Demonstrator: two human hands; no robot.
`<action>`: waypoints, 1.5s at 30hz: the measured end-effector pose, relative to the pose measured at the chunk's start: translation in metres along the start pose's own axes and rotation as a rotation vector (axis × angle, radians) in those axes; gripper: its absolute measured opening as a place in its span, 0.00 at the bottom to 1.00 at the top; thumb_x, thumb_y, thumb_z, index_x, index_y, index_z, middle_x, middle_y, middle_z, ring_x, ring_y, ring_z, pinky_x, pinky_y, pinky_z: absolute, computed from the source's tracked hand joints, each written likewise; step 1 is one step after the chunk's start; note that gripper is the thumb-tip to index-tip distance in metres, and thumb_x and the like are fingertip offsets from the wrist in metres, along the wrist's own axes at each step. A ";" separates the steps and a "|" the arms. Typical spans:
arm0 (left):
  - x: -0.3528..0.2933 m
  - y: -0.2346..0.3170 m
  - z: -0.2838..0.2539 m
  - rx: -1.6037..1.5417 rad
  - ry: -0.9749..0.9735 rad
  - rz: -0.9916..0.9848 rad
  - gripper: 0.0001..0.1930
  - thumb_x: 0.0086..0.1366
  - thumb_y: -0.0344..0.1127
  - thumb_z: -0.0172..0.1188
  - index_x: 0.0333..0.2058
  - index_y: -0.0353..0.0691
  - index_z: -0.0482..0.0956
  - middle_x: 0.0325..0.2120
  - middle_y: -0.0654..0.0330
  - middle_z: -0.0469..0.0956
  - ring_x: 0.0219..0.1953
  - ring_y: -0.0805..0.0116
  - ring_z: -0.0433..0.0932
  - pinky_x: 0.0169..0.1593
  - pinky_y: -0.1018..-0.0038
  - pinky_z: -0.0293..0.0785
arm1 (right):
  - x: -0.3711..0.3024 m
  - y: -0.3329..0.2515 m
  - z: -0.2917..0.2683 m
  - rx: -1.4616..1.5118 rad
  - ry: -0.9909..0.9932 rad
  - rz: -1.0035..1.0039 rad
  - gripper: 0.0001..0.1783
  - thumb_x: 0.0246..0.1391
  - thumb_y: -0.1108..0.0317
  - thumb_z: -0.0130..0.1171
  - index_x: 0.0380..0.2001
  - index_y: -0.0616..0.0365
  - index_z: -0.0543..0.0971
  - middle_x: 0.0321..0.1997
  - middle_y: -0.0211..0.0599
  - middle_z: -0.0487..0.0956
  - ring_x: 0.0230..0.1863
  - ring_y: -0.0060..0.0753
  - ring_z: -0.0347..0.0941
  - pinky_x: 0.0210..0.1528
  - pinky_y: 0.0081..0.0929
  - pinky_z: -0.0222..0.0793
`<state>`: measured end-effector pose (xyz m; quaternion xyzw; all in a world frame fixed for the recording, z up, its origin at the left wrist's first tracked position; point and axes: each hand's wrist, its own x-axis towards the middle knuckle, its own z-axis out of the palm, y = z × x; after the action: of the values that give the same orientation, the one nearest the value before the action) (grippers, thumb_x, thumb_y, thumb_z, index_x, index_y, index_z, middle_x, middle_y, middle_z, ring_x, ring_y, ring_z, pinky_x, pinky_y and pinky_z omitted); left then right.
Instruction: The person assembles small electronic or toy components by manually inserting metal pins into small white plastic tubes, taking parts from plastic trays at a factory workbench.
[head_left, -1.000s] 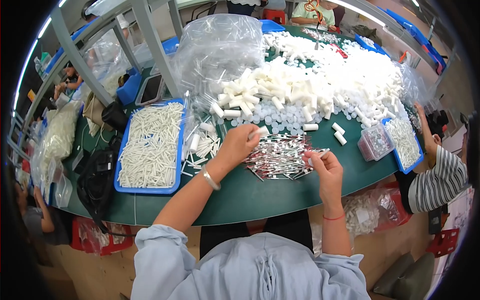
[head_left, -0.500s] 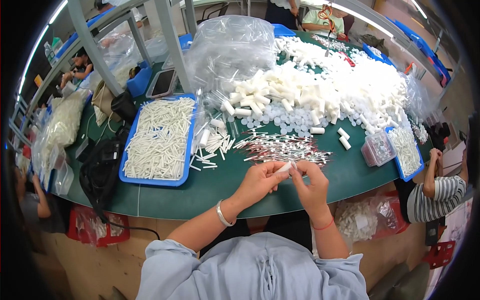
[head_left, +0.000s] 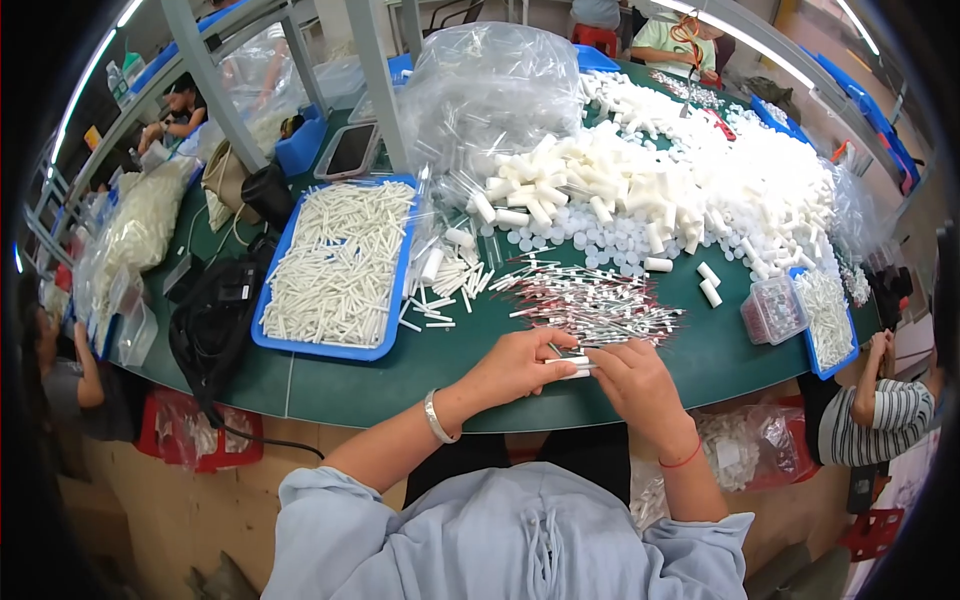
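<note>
Both my hands meet over the near edge of the green table. My left hand, a silver bangle on its wrist, pinches a white cylindrical piece between thumb and fingers. My right hand, with a red string at the wrist, has its fingertips closed on the other end of that piece. Fingers cover part of it, so I cannot tell whether it is one part or more. Just beyond lies a heap of thin white rods with reddish wire-like ends.
A blue tray of short white sticks stands on the left. Thick white tubes and translucent round caps are piled behind. A clear plastic box and another blue tray sit at right. A grey post rises at left.
The white piece has gone from tilted to nearly level between my hands. My right hand's fingers now lie further over its end. The whole view has shifted slightly.
</note>
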<state>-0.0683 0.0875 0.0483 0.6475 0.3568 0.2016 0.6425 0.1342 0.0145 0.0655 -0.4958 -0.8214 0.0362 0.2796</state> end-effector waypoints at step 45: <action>0.013 0.006 0.000 0.387 -0.082 0.190 0.21 0.62 0.53 0.58 0.36 0.38 0.80 0.26 0.54 0.80 0.30 0.61 0.80 0.36 0.70 0.73 | -0.008 -0.005 0.002 0.299 0.136 0.157 0.14 0.46 0.74 0.65 0.39 0.59 0.81 0.28 0.40 0.78 0.28 0.36 0.73 0.31 0.30 0.70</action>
<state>-0.0585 0.0978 0.0515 0.7972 0.2997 0.1626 0.4982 0.1325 0.0060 0.0624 -0.5124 -0.7449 0.1460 0.4016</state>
